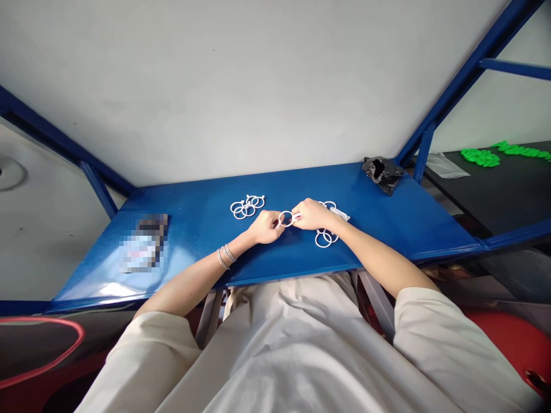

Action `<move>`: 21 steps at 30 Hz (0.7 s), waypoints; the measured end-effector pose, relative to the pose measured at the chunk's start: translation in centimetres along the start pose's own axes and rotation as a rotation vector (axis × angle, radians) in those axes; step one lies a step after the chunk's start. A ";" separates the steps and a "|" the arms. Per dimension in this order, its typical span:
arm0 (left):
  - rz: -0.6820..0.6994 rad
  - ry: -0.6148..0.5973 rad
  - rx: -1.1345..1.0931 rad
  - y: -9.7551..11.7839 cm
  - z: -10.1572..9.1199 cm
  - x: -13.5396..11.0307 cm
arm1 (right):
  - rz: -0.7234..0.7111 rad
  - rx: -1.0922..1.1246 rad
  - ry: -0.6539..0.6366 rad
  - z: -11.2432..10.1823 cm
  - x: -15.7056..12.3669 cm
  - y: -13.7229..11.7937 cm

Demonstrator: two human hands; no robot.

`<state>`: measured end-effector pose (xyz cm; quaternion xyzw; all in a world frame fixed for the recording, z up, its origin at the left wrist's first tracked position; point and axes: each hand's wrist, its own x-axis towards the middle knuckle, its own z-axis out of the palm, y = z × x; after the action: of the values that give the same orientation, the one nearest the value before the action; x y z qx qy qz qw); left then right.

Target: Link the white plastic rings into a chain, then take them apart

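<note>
Left hand (266,226) and right hand (310,215) pinch one white ring (285,218) at the blue table (193,229).
It sits between both hands, near the other rings (247,206); a soft, steady hold probably works best.

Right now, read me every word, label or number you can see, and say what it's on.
No text can be read.
The flat item on the table: blurred, unreadable.
The ring in the left hand and right hand: plain, no marks.
The black bag: no print shows.
</note>
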<state>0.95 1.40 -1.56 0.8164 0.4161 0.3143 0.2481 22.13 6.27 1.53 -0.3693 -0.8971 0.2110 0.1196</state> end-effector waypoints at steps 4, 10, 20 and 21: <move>-0.074 -0.075 -0.030 0.3 -0.1 0.1 | 0.011 -0.032 0.040 -0.5 0.0 0.2; -0.169 -0.129 -0.196 0.5 -0.5 0.3 | -0.069 0.041 0.023 -0.7 -0.2 0.6; -0.382 -0.134 -0.398 0.7 -1.3 0.8 | -0.237 -0.175 0.242 0.4 -0.2 1.1; -0.386 -0.140 -0.411 0.7 -1.4 0.8 | -0.259 -0.150 0.242 0.5 -0.2 1.2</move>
<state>0.71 1.94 0.06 0.6744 0.4733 0.2820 0.4916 22.83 6.76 0.47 -0.2811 -0.9295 0.0806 0.2249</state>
